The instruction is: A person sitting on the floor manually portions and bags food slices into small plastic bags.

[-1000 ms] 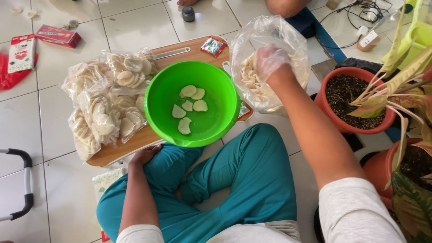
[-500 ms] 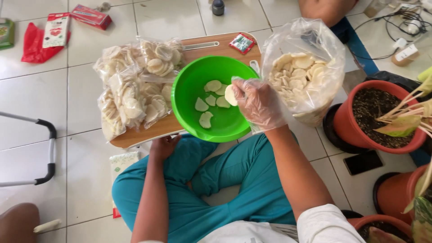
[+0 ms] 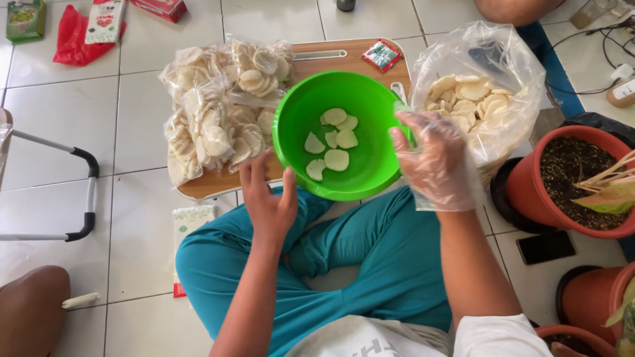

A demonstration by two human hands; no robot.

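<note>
A bright green bowl (image 3: 370,172) holding several pale round crackers (image 3: 336,158) rests on a wooden board (image 3: 311,66) in front of my crossed legs. My left hand (image 3: 264,198) lies bare at the bowl's near left rim, fingers apart, touching the board's edge. My right hand (image 3: 433,158), in a clear plastic glove, hovers at the bowl's right rim with fingers spread and nothing in it. Just right of it stands a large clear plastic bag (image 3: 509,73) full of the same crackers, mouth open.
Several sealed packs of crackers (image 3: 218,112) are stacked on the board's left half. Terracotta plant pots (image 3: 529,178) stand at right. A metal frame with black grip (image 3: 83,192) is at left. Red and green packets (image 3: 76,33) lie far left. Another person's knee (image 3: 30,307) shows bottom left.
My right hand has dropped its cracker into the bowl and drawn back to the right rim, empty. My left hand has come up from my knee to the bowl's left side.
</note>
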